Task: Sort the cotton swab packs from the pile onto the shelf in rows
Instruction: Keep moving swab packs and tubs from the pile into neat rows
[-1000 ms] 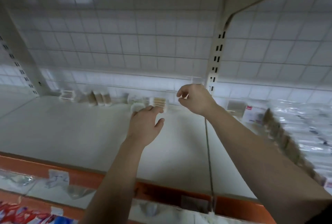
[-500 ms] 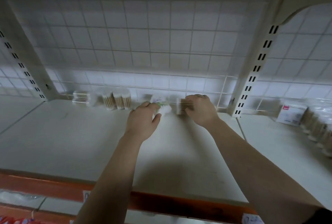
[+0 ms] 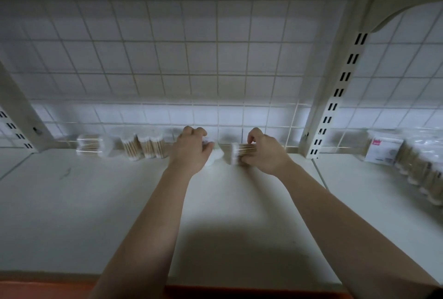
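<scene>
- Step in hand, as I judge it: setting packs into the back row; the left hand [image 3: 191, 152] curls its grip round a white pack [image 3: 214, 156], blurred, just right of the upright packs [image 3: 143, 147]; the right hand [image 3: 265, 153] closes its grip on a swab pack [image 3: 241, 153] lying on its side, cotton tips pointing left
- Both held packs are at the rear of the shelf [image 3: 119, 215], close to the wire grid [image 3: 215, 59]; whether they rest on the shelf surface I cannot tell
- The next move probably calls for tipping the sideways pack upright and sliding it snug beside the row without knocking the standing ones; a clear pack [image 3: 92, 147] at the far left lies on its side and likely wants standing too
- Materials: clear plastic packs showing pale wooden sticks with white fluffy ends; shelf matt white and smooth; grid of thin wire in squares; slotted post [image 3: 335, 97] looks like painted metal
- Beyond the post: a white box [image 3: 383, 150] with a red mark, and another row of packs [image 3: 422, 174]
</scene>
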Action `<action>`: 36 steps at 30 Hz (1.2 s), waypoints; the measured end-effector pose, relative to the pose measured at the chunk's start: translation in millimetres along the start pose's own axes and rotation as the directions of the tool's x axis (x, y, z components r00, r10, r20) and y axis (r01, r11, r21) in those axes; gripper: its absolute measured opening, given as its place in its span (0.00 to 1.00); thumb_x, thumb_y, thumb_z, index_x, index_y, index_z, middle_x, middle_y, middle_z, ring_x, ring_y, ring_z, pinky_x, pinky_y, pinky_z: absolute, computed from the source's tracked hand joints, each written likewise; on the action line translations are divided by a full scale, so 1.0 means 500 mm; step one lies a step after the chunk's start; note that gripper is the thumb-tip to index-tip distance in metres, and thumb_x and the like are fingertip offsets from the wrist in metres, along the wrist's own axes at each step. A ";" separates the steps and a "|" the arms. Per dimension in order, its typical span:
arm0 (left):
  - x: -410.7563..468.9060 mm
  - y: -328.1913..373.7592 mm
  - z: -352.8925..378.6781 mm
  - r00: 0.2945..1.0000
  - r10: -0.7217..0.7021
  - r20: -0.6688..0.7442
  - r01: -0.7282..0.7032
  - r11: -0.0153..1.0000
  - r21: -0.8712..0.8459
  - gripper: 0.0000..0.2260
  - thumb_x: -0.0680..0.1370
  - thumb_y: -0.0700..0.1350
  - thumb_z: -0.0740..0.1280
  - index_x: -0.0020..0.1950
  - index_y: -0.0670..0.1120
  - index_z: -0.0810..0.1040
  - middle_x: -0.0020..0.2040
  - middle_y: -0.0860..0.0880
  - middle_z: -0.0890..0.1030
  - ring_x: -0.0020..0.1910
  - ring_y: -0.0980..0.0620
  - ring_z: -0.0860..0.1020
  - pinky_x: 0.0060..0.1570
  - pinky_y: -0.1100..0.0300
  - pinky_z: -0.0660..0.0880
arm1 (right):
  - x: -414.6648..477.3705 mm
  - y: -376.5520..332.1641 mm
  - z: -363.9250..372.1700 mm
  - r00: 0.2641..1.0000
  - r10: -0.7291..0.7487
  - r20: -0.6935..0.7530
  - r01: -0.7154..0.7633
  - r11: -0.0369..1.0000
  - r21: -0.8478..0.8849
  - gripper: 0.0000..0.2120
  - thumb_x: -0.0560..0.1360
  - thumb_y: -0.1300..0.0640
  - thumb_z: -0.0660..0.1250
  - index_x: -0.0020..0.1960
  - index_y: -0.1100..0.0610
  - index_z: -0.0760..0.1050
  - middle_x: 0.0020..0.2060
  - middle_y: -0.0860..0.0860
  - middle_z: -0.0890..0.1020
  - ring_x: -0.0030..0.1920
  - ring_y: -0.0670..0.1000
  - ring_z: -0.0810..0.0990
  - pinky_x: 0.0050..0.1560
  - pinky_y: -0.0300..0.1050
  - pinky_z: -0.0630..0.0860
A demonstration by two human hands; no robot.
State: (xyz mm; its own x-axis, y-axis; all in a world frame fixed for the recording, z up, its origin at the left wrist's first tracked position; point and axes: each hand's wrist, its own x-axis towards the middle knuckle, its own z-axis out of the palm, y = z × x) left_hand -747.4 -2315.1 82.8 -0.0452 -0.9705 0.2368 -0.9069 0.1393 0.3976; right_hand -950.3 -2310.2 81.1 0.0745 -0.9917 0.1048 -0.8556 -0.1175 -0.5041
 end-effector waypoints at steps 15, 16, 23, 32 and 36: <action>-0.032 0.019 0.004 0.999 0.037 -0.018 -0.041 0.967 -0.253 0.27 0.67 0.53 0.77 0.61 0.46 0.72 0.55 0.49 0.65 0.48 0.52 0.71 0.47 0.64 0.66 | -0.038 0.029 -0.008 0.996 -0.012 -0.089 0.033 0.971 0.235 0.28 0.68 0.51 0.72 0.65 0.45 0.67 0.45 0.53 0.72 0.46 0.52 0.74 0.44 0.42 0.68; -0.037 0.021 0.003 0.998 0.048 -0.033 -0.055 0.961 -0.272 0.24 0.67 0.51 0.76 0.59 0.47 0.73 0.53 0.49 0.66 0.47 0.51 0.72 0.47 0.64 0.66 | -0.043 0.028 -0.008 0.996 -0.012 -0.092 0.034 0.970 0.241 0.28 0.68 0.51 0.72 0.65 0.43 0.67 0.45 0.54 0.72 0.46 0.53 0.74 0.45 0.42 0.68; -0.071 0.035 -0.004 0.997 0.074 -0.010 -0.074 0.955 -0.289 0.17 0.69 0.49 0.73 0.50 0.48 0.68 0.47 0.46 0.76 0.45 0.46 0.74 0.39 0.57 0.69 | -0.089 0.019 -0.007 0.997 -0.010 -0.070 0.029 0.961 0.274 0.29 0.74 0.44 0.67 0.72 0.36 0.60 0.48 0.51 0.75 0.53 0.47 0.69 0.51 0.39 0.65; -0.110 0.104 0.005 0.968 0.249 -0.026 -0.246 0.923 -0.297 0.18 0.73 0.48 0.71 0.60 0.46 0.74 0.53 0.47 0.71 0.54 0.47 0.72 0.47 0.64 0.63 | -0.200 0.025 -0.068 0.963 0.085 -0.257 0.034 0.905 0.424 0.15 0.80 0.46 0.57 0.66 0.44 0.63 0.42 0.46 0.79 0.43 0.46 0.77 0.41 0.35 0.69; -0.138 0.181 0.009 0.947 0.320 -0.016 -0.306 0.890 -0.337 0.17 0.77 0.53 0.65 0.63 0.47 0.72 0.56 0.46 0.70 0.51 0.45 0.75 0.55 0.54 0.71 | -0.249 0.044 -0.126 0.929 0.117 -0.352 0.052 0.899 0.434 0.12 0.80 0.52 0.56 0.63 0.48 0.64 0.32 0.42 0.74 0.31 0.36 0.73 0.33 0.31 0.67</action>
State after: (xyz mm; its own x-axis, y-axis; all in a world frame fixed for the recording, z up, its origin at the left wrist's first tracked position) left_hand -827.9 -2236.7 98.6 -0.3265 -0.8716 0.3655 -0.6524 0.4877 0.5801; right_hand -1010.8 -2186.3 111.0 -0.2108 -0.9164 0.3404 -0.5433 -0.1796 -0.8201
